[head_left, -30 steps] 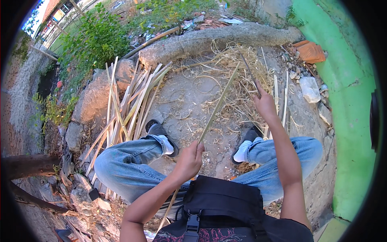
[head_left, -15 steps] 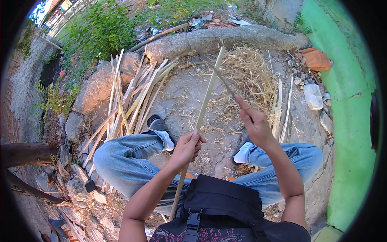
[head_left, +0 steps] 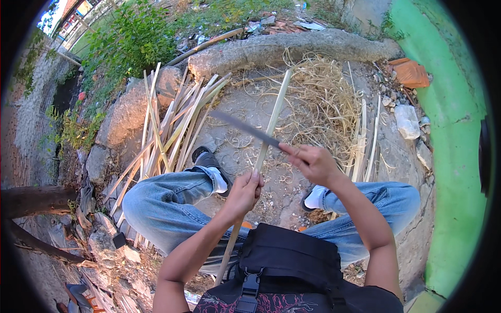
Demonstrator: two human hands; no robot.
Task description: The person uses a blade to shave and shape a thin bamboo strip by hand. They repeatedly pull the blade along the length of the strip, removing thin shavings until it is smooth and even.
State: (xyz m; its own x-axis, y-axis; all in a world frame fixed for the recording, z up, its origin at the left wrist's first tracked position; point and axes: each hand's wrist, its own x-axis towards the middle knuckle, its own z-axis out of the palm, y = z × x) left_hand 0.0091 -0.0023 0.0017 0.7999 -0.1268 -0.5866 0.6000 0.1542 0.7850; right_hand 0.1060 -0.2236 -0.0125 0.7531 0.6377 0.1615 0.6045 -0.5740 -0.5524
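My left hand [head_left: 247,192] is closed round a long pale bamboo strip [head_left: 276,108], which slants from beside my waist up and away between my knees. In my right hand [head_left: 312,163] is a knife with a long dark blade [head_left: 241,125]. The blade lies across the strip a little beyond my left hand, its tip pointing to the far left. The knife's handle is mostly hidden by my fingers. Thin curly shavings [head_left: 326,99] lie heaped beyond my right hand.
A pile of split strips [head_left: 177,122] lies left of my feet, and a few more strips [head_left: 370,138] lie at the right. A low concrete kerb [head_left: 292,49] runs across the far side. A green wall [head_left: 443,130] stands at the right; a black bag [head_left: 289,250] rests on my lap.
My right hand has drawn the knife nearer along the strip and to the left, so the blade now crosses it lower down. The strip's far end has dipped slightly nearer.
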